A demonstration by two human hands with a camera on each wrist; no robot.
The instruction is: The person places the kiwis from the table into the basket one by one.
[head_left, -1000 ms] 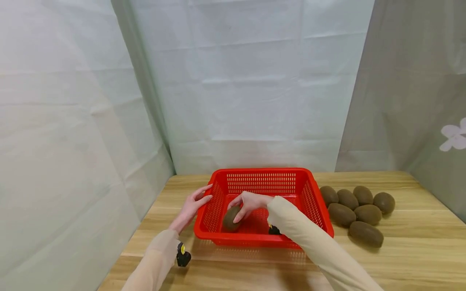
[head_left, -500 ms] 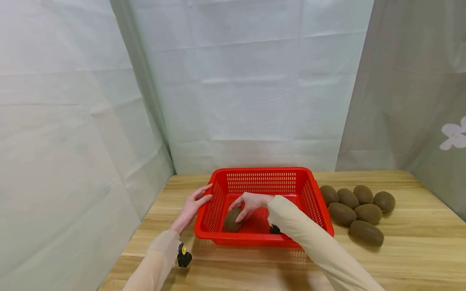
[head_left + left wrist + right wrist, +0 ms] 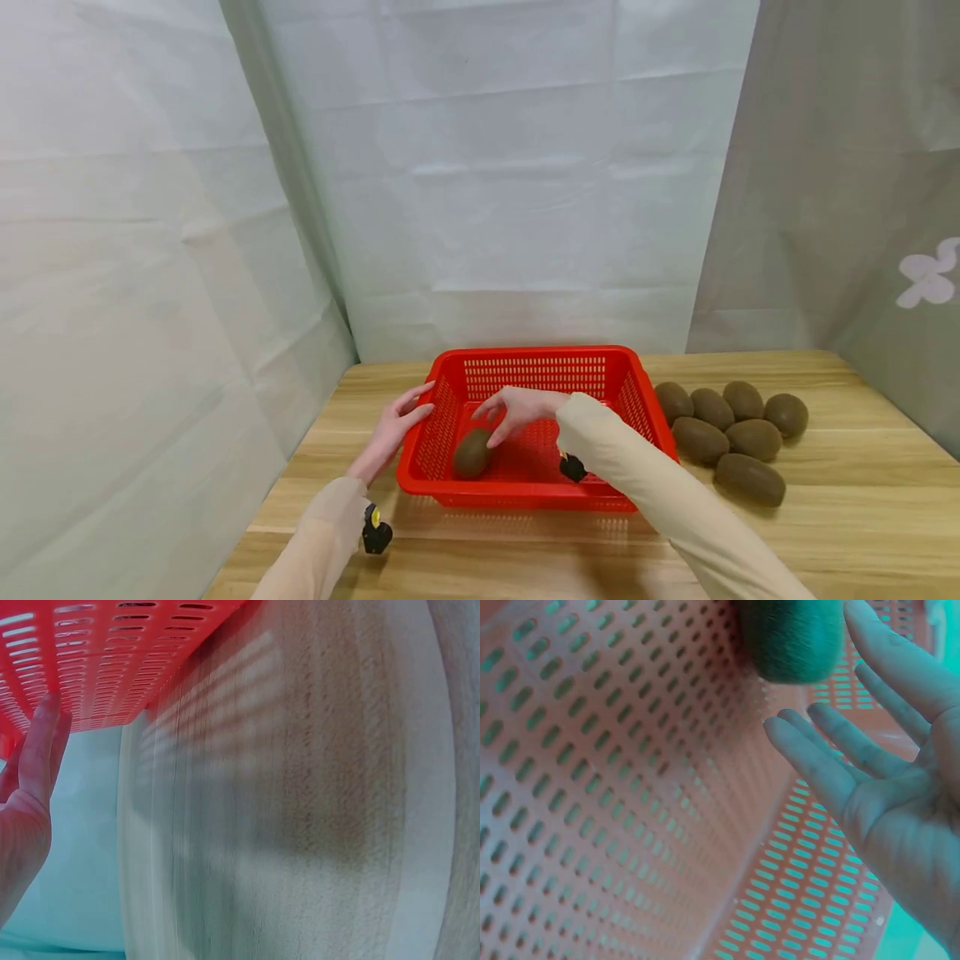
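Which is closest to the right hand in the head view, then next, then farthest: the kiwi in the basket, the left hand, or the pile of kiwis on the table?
From the right hand:
1. Kiwi in the basket, just below its fingertips, at the left of the red basket.
2. Left hand, outside the basket's left wall.
3. Pile of kiwis, on the table right of the basket.

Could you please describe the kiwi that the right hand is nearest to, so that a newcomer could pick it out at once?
Find the red basket in the middle of the wooden table. One brown kiwi lies on its floor near the left wall, just under the open right hand. It is the only kiwi inside; the six other kiwis lie on the table to the right.
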